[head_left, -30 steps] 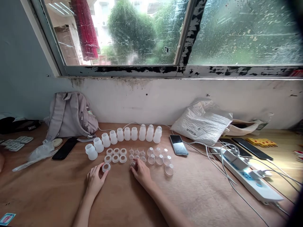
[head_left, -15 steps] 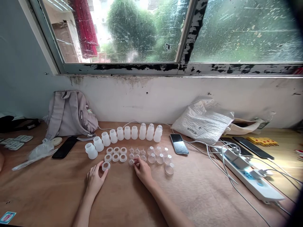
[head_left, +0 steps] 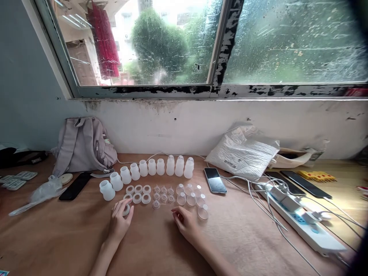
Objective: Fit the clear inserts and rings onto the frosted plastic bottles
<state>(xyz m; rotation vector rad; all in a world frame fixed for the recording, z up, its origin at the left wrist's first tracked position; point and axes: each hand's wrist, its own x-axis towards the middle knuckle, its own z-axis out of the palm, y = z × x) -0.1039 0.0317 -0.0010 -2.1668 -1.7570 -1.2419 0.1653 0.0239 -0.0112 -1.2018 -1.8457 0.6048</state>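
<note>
My left hand (head_left: 120, 220) is closed around a white screw ring (head_left: 127, 209) on the wooden table, thumb on one side and fingers on the other. Beyond it, several more rings (head_left: 137, 198) lie in two rows. My right hand (head_left: 185, 222) rests with fingers loosely bent and nothing visible in them. To its left is a clear bottle teat (head_left: 156, 204), in front of several others (head_left: 163, 197). Clear domed caps (head_left: 202, 212) stand close by on its right. Frosted baby bottles (head_left: 116, 181) form a curved row behind, the three rightmost (head_left: 179, 166) taller with domed tops.
A grey backpack (head_left: 83, 145), a black phone (head_left: 75, 186) and a plastic bag (head_left: 47, 190) lie left. On the right are another phone (head_left: 215, 180), a silver pouch (head_left: 241, 151) and a power strip (head_left: 304, 220) with tangled white cables (head_left: 253, 191).
My right hand has let go of the front teat and drawn back to the right. My left hand stays at the ring, which its fingers now cover more. The camera view has shifted slightly.
</note>
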